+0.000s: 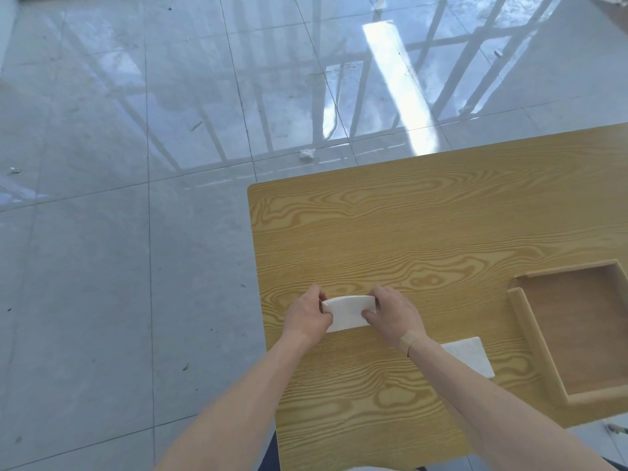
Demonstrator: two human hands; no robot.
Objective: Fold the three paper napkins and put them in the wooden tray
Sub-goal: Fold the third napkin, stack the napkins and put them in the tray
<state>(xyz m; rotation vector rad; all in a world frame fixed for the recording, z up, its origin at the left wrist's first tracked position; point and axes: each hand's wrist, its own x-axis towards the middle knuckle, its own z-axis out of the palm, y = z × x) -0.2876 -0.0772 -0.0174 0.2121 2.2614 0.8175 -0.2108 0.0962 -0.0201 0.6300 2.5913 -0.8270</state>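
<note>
The wooden tray [520,331] sits on the table [424,215], well right of both hands. The napkin [347,313] lies crosswise between them, left hand [307,317] and right hand [394,316] pinching its ends; the right is nearer the tray.

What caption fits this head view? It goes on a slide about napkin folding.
Both hands, left and right, pinch a white napkin on the wooden table; the wooden tray sits unfilled.
</note>
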